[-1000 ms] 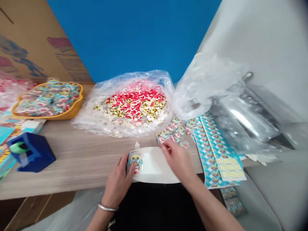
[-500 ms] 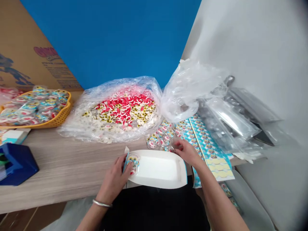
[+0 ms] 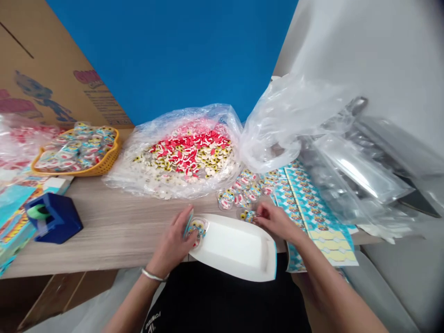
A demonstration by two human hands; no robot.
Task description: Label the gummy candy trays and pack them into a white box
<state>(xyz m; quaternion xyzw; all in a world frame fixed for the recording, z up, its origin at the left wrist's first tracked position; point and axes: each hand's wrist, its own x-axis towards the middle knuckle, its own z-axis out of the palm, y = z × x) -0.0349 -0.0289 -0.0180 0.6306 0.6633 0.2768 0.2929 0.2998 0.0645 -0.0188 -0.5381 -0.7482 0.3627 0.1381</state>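
A white paper tray [image 3: 239, 249] with a blue edge lies at the table's front edge, tilted toward me. My left hand [image 3: 173, 243] holds its left end, fingers pressed on a small clear candy packet [image 3: 197, 228] standing inside it. My right hand [image 3: 277, 222] is at the tray's far right corner, fingers pinched on another small packet [image 3: 248, 215] from a loose cluster of packets [image 3: 243, 192] on the table.
A clear plastic bag of red and yellow candies [image 3: 183, 155] sits behind the tray. A yellow basket [image 3: 100, 164] of packets and a blue tape dispenser [image 3: 52, 222] are at left. Blue sticker sheets [image 3: 312, 208] and crumpled clear bags [image 3: 347, 162] lie at right.
My right hand moved from the tray out to the loose packets and pinched one. The left hand kept pressing the packet in the tray. The tray tilted slightly.
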